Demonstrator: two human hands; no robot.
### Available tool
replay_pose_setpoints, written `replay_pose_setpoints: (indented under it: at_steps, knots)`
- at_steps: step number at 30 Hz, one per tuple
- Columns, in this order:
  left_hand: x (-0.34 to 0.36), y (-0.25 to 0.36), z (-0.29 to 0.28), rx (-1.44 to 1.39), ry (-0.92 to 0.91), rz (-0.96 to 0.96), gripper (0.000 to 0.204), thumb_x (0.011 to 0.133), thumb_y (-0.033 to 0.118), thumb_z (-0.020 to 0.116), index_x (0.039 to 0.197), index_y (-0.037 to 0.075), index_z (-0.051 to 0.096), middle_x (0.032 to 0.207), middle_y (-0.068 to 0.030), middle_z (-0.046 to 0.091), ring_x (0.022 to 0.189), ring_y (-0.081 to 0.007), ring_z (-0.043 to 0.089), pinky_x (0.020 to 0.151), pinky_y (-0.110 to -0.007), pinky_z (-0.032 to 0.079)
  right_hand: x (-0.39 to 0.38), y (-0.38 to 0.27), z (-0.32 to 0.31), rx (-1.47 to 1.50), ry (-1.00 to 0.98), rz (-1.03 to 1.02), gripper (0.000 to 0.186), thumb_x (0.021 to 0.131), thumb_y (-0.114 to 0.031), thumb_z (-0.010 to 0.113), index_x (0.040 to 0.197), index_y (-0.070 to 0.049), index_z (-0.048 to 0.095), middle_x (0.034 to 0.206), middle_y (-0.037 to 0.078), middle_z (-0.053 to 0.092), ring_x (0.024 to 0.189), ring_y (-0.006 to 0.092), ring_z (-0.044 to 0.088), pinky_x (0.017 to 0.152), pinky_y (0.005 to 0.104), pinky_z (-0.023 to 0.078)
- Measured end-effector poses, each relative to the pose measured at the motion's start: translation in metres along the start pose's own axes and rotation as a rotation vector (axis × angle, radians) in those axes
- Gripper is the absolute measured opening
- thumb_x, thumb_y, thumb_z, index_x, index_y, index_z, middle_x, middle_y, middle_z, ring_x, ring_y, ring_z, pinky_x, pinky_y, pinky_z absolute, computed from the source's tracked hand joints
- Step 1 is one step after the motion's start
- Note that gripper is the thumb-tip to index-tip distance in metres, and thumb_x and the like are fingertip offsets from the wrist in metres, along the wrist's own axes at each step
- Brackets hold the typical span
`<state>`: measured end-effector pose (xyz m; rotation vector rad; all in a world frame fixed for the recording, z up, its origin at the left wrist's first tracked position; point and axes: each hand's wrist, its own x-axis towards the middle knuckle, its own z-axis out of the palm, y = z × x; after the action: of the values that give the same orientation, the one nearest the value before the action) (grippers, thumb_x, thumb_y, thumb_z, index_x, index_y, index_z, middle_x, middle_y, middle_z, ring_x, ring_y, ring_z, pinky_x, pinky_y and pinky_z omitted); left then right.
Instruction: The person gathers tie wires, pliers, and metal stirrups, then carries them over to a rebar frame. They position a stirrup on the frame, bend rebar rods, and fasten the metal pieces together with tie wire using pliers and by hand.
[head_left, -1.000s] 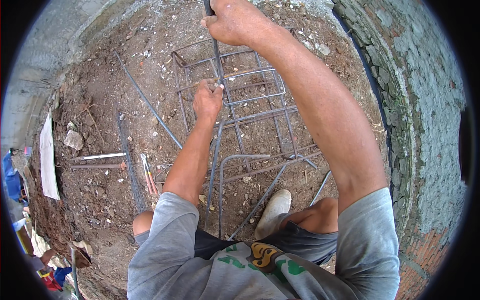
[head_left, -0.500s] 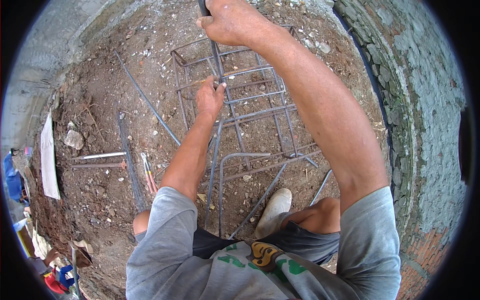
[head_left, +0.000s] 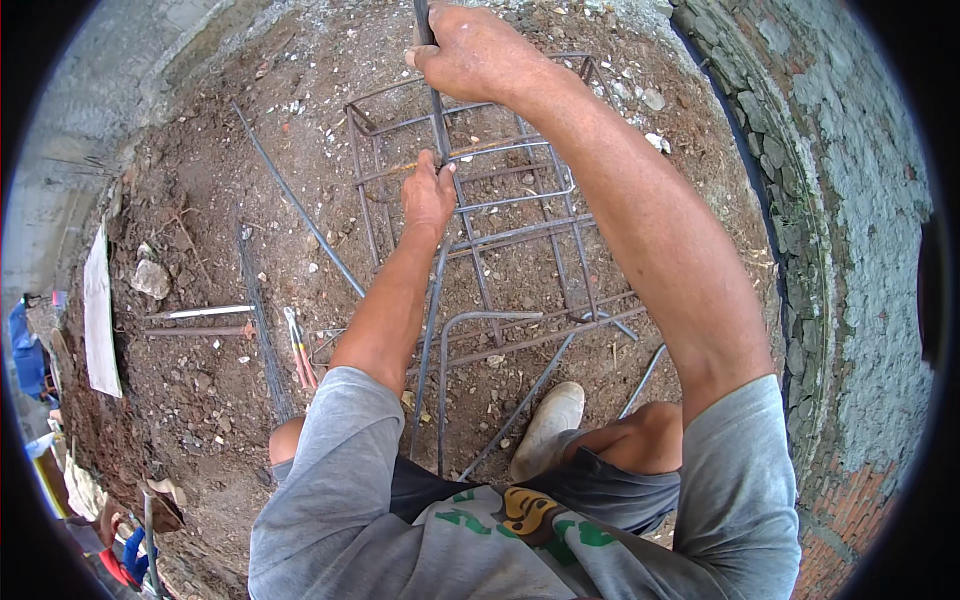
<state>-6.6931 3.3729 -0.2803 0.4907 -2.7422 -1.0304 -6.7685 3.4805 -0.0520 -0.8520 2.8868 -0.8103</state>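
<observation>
A dark metal bar angles over the top of a welded-looking or tied cage of thin steel rods; whether it is joined or tied I cannot tell. My right hand is closed round the bar's upper part at the top of the view. Lower down, my left hand has its fingers closed at the bar's lower end, where it meets a crossbar of the cage; the exact grip is partly hidden. Bent loose rods lie against the cage's near side, just beyond my boot.
Long-handled pliers, a straight rod, a wire bundle, a pale board and a rock lie leftward on the dirt. A rough wall runs along the right. Part of another person shows at the lower left edge.
My right hand and the bar have shifted slightly right, my left hand slightly up. The other person at the lower left has moved.
</observation>
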Motion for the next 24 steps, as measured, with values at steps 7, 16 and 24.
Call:
replay_pose_setpoints:
  at_steps: [7, 16, 24]
  knots:
    - [-0.001, 0.006, -0.008, -0.009, -0.006, -0.006, 0.020, 0.086, 0.018, 0.058, 0.098, 0.006, 0.048, 0.078, -0.0272, 0.061, 0.079, -0.0464, 0.059, 0.072, -0.050, 0.044, -0.042, 0.073, 0.026, 0.127, 0.059, 0.230, 0.035, 0.086, -0.027, 0.057, 0.109, -0.001, 0.054, 0.097, 0.021, 0.064, 0.097, 0.0339, 0.062, 0.086, 0.0422, 0.047]
    - [-0.003, 0.005, -0.003, -0.042, 0.014, 0.026, 0.023, 0.085, 0.019, 0.059, 0.092, 0.002, 0.045, 0.076, -0.0246, 0.061, 0.076, -0.0469, 0.058, 0.069, -0.050, 0.043, -0.123, 0.179, 0.133, 0.074, 0.042, 0.602, 0.033, 0.087, -0.026, 0.055, 0.107, 0.000, 0.052, 0.100, 0.030, 0.061, 0.100, 0.0442, 0.057, 0.089, 0.0502, 0.043]
    - [-0.001, 0.001, 0.003, 0.002, 0.004, 0.012, 0.020, 0.087, 0.018, 0.056, 0.098, 0.004, 0.046, 0.076, -0.0245, 0.062, 0.078, -0.0451, 0.061, 0.073, -0.050, 0.045, -0.118, 0.182, 0.139, 0.050, 0.124, 0.592, 0.022, 0.086, -0.019, 0.054, 0.102, -0.004, 0.054, 0.090, 0.030, 0.062, 0.091, 0.0461, 0.059, 0.082, 0.0524, 0.045]
